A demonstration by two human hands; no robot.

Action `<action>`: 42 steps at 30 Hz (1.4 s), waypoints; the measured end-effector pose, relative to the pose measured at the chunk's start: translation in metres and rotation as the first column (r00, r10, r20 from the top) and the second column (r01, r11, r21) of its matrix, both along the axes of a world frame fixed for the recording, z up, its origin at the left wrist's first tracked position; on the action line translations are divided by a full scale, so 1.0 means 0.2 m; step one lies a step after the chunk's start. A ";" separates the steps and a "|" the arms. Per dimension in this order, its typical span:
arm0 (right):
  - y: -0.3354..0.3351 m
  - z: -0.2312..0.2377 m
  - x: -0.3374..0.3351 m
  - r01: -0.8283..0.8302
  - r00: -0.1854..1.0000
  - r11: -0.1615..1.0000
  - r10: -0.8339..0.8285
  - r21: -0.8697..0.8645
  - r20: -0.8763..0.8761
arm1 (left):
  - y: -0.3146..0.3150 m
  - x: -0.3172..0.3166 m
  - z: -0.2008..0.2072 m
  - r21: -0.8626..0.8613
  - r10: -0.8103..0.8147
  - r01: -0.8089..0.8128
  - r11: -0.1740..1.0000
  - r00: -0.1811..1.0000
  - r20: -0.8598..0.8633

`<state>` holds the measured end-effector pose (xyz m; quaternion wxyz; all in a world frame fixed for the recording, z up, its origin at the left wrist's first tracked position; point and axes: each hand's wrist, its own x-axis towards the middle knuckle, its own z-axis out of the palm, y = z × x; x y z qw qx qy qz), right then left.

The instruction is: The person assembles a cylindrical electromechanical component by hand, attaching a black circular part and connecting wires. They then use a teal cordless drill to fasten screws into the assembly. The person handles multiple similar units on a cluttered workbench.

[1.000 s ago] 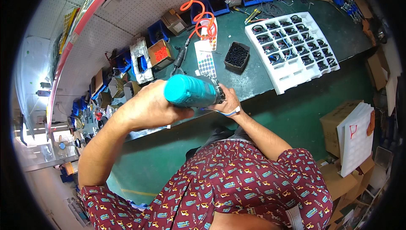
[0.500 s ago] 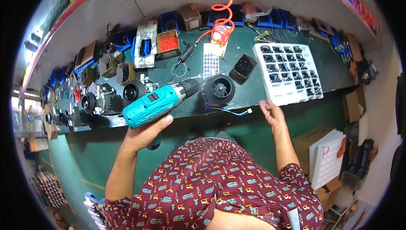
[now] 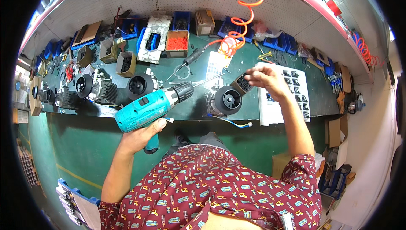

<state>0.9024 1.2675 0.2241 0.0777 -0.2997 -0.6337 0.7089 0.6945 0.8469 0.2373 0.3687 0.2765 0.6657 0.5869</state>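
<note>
My left hand [image 3: 141, 136] is wrapped round the grip of a teal cordless drill [image 3: 141, 111]. Its long thin bit [image 3: 208, 79] points right and slightly up, passing over the bench. Just right of the drill sits a motor with a black fan wheel [image 3: 229, 100], and its wire lead with a white connector [image 3: 250, 124] hangs over the bench edge. My right hand [image 3: 268, 81] hovers by a small cardboard box of black screws [image 3: 244, 84], fingers bent loosely and apart, reaching leftward. It partly covers a white foam tray [image 3: 275, 114] of black parts.
More motors with black fan wheels [image 3: 139, 85] line the bench to the left. Along the back stand blue bins [image 3: 182, 20] and a box of red pieces [image 3: 177, 43]. A coiled orange air hose [image 3: 252, 4] hangs down to a dark air tool [image 3: 193, 57].
My right hand has risen from the bench edge below the tray to the screw box. The view has shifted, while my left hand keeps the drill.
</note>
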 end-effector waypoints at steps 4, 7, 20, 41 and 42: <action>0.01 -0.06 -0.19 -0.100 0.995 0.986 0.095 -0.135 -0.044 | 0.02 0.03 0.00 -0.002 0.082 -0.082 0.997 0.996 -0.031; 0.05 -0.14 -0.29 -0.159 0.987 0.952 0.155 -0.261 -0.034 | 0.06 0.06 -0.02 0.014 0.127 -0.127 0.992 0.991 -0.045; 0.12 -0.35 -0.46 -0.259 0.961 0.844 0.177 -0.469 -0.212 | 0.28 0.26 -0.07 -0.021 0.242 -0.241 0.970 0.966 0.090; 0.03 -0.28 -0.52 -0.397 0.906 0.823 0.421 -0.407 -0.033 | 0.08 0.24 -0.12 -0.345 0.098 -0.166 0.924 0.974 -0.205; 0.03 -0.28 -0.52 -0.419 0.900 0.799 0.430 -0.432 -0.079 | 0.07 0.25 -0.15 -0.267 0.158 -0.194 0.944 0.976 -0.151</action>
